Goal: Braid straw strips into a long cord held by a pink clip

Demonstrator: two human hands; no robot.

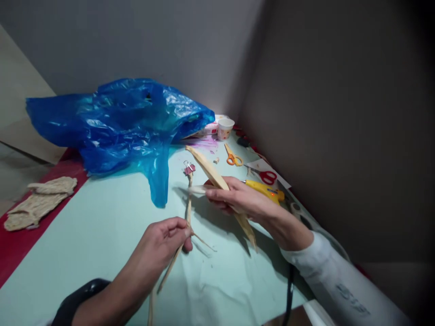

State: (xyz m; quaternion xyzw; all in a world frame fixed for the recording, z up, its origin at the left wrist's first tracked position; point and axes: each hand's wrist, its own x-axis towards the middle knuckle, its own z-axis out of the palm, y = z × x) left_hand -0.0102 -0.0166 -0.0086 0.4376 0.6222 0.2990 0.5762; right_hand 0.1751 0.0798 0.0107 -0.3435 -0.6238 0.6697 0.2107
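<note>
My left hand (170,237) pinches a thin twisted strand of dried plant fibre (189,206) between thumb and fingers. The strand's far end sits in a dark pink binder clip (190,169), and loose tails stick out below my fingers. In my right hand (234,197) is a broad, pale yellow strip of dried husk or leaf (211,170), slanting across the palm. A slim whitish pointed piece (199,190) juts left from the right fingers close to the strand; its kind is unclear. Just beyond that hand lies a yellow hot glue gun (263,190) with a lit orange light.
A crumpled blue plastic bag (125,127) covers the back left of the pale green table sheet (115,213). A woven fibre piece (41,203) lies at left on red. Orange-handled scissors (234,157), red-handled scissors (268,176) and a paper cup (225,129) are toward the right wall.
</note>
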